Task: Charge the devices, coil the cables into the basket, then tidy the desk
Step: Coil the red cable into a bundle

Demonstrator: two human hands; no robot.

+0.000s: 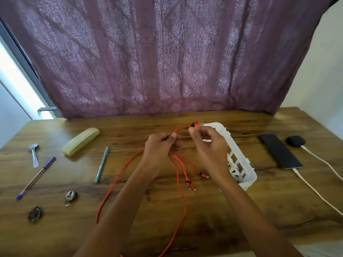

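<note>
An orange multi-head cable (118, 175) loops across the wooden desk (185, 219). My left hand (161, 147) pinches the cable near its middle, and the short plug ends dangle below it. My right hand (207, 143) holds the cable's orange USB plug end just above the white slotted basket (245, 167), which has a white cable inside. A black phone (280, 151) and a small black device (295, 140) lie at the right, each with a white cable (315, 191) plugged in.
On the left side lie a yellow-green case (80, 141), a teal pen (102, 164), a blue pen (36, 178), a metal spoon (34, 154), a small padlock (70, 197) and a dark lump (34, 214). A purple curtain (167, 52) hangs behind the desk.
</note>
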